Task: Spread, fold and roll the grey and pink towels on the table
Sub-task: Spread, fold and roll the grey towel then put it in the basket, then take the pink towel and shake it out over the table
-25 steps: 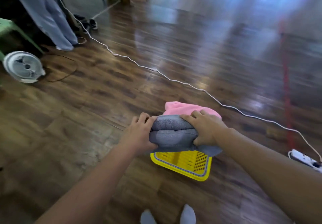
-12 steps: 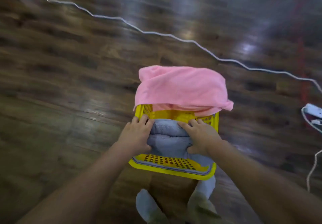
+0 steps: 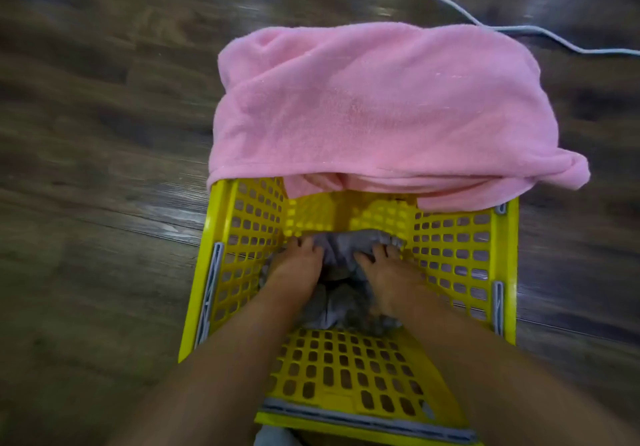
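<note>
Hands: left hand [image 3: 298, 265] and right hand [image 3: 384, 269] both clasp grey towel [image 3: 337, 293] between them | change: bundle was above yellow basket [image 3: 498, 248] a second ago, now pressed to its bottom | beyond fingertips: pink towel [image 3: 374, 109] draped over far rim | I judge grey stowed, pink next.

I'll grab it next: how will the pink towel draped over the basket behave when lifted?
Probably floppy: the pink towel sags in soft folds over the rim of the yellow basket. Likely light and easy to grip, given its fluffy pile. One overhanging corner may trail.
</note>
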